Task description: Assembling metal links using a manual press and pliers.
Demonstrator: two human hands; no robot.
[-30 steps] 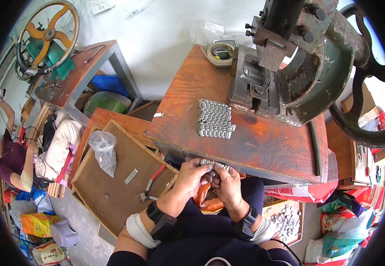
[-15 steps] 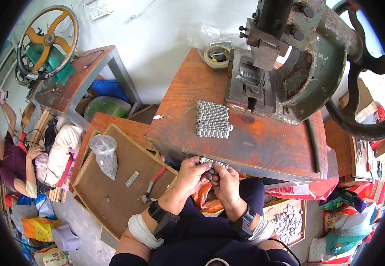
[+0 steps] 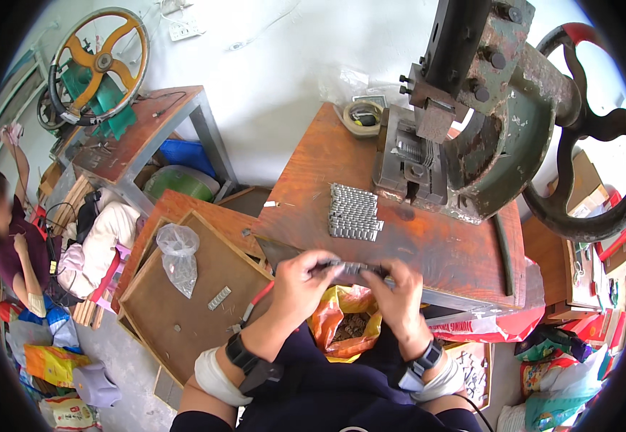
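My left hand [image 3: 300,282] and my right hand [image 3: 399,294] are closed on the two ends of a short strip of metal links [image 3: 354,268], held level between them. Motion smears the strip, so its single links are hard to make out. It hangs just off the front edge of the wooden bench [image 3: 291,209], above an orange and yellow bag [image 3: 327,324] with small brown bits inside. Beyond my hands, a block of silvery link strips [image 3: 354,214] lies in neat rows on the bench.
A heavy hand press [image 3: 500,144] with a large dark wheel stands at the bench's back right. Left of me, a wooden tray [image 3: 162,317] holds a plastic bag, a link strip and red-handled pliers [image 3: 257,301]. Another person [image 3: 28,252] sits at far left, near a second wheel [image 3: 103,63].
My hands have moved apart, and the strip now stretches between them. The bag below shows more fully. The whole view has shifted slightly.
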